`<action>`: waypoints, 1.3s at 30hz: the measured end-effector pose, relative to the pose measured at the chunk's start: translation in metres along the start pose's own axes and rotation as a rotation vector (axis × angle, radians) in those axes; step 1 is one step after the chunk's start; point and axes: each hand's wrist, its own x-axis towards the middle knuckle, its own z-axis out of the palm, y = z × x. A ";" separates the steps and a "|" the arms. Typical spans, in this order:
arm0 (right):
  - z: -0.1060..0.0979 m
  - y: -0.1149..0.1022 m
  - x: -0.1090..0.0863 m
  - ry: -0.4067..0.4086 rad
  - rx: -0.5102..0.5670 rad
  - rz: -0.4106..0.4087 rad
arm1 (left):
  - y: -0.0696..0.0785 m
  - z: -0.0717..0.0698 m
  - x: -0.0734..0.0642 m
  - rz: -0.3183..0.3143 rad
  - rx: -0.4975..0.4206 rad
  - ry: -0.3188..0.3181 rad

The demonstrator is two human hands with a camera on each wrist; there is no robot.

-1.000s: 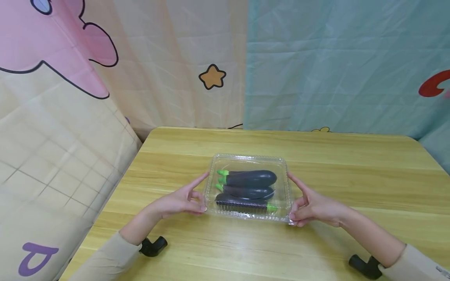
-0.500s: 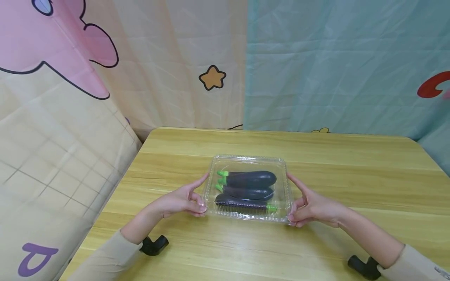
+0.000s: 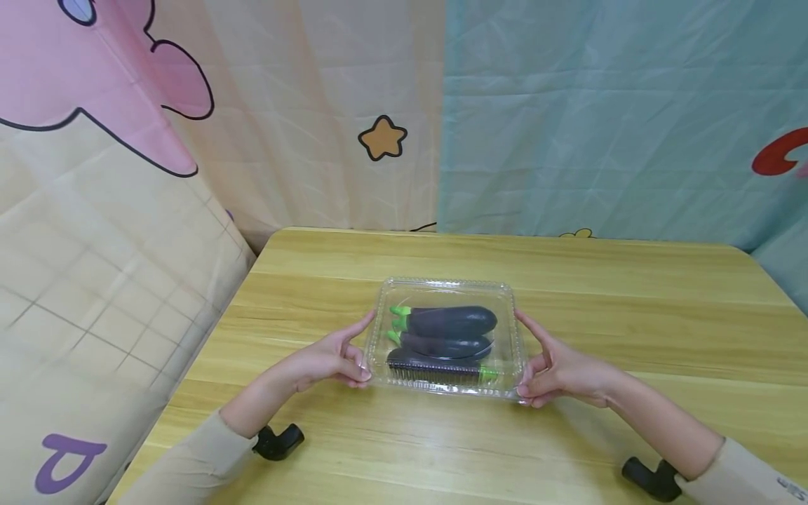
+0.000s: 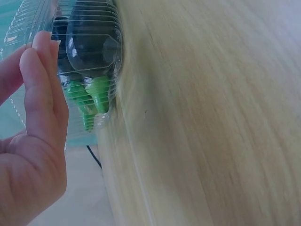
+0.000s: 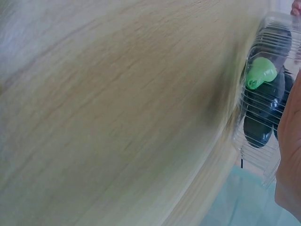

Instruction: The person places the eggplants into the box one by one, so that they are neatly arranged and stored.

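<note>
A clear plastic clamshell box (image 3: 507, 330) with a ribbed edge is at the middle of the table, its lid down. Inside lie several dark purple eggplants (image 3: 451, 320) with green stems; the one nearest me points its stem the opposite way. My left hand (image 3: 323, 361) pinches the box's near left corner, index finger stretched along that side. At the near right corner my right hand (image 3: 564, 370) pinches the rim in the same manner. Both wrist views show the ribbed wall and the green stem ends (image 4: 98, 94) close beside the tabletop; the right hand's fingers are mostly out of its own view.
The wooden table (image 3: 631, 308) has rounded far corners and reaches back to a printed curtain (image 3: 315, 126). A pale cloth (image 3: 95, 301) hangs along its left side. Black curved pieces (image 3: 279, 442) stick out below both sleeves.
</note>
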 end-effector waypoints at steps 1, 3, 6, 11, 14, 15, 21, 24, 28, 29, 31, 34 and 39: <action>0.000 0.000 0.000 0.000 0.002 0.001 | 0.000 0.000 0.000 0.001 0.001 -0.001; 0.000 0.000 0.000 0.001 0.006 0.002 | 0.000 -0.001 0.001 0.001 0.002 -0.004; 0.000 0.000 0.000 0.006 0.011 0.003 | 0.000 -0.002 0.002 0.001 0.000 -0.017; 0.001 0.002 0.001 0.011 0.029 0.002 | -0.002 -0.004 0.002 0.008 -0.005 -0.037; 0.001 0.003 0.001 0.011 0.040 0.000 | -0.003 -0.004 0.001 0.012 -0.009 -0.043; 0.001 0.004 0.002 0.011 0.041 0.000 | -0.003 -0.004 0.001 0.014 -0.011 -0.045; 0.003 0.004 0.002 0.025 0.046 0.001 | -0.004 -0.004 0.000 0.017 -0.022 -0.043; 0.004 0.005 0.003 0.035 0.046 0.005 | -0.003 -0.003 0.000 0.016 -0.018 -0.042; 0.004 0.005 0.004 0.044 0.046 0.014 | -0.004 -0.004 -0.001 0.026 -0.010 -0.057; 0.005 0.005 0.004 0.045 0.045 0.016 | -0.004 -0.005 -0.001 0.028 -0.008 -0.064; 0.004 0.004 0.004 0.049 0.043 0.022 | -0.004 -0.007 -0.002 0.033 -0.001 -0.079; 0.004 0.003 0.003 0.066 0.020 0.031 | -0.006 -0.009 -0.004 0.038 0.006 -0.101; 0.001 -0.001 0.000 0.098 -0.053 0.022 | -0.005 -0.010 -0.006 0.040 0.023 -0.109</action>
